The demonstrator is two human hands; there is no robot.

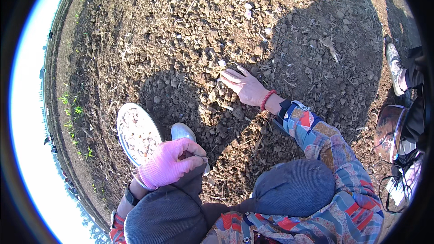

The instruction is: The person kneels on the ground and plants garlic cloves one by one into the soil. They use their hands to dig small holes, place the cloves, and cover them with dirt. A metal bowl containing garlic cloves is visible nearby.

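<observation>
My left hand, in a pink knit glove with bare fingertips, is held above my knee. Its thumb and fingers pinch a small thing, mostly hidden, that I cannot name. Just behind it a white-rimmed basin of small pale pieces, perhaps cloves or seeds, rests on the soil. My right hand, bare with a red bead bracelet, lies palm down on cloddy soil, fingers spread a little. Close to its fingertips lies a small white piece. More pale pieces dot the ground farther out.
Green shoots grow at the left. My shoe stands beside the basin. At the right edge are another person's shoe and dark trouser leg, with a patterned container and dark cords near them. Dry stalks lie on the shaded soil.
</observation>
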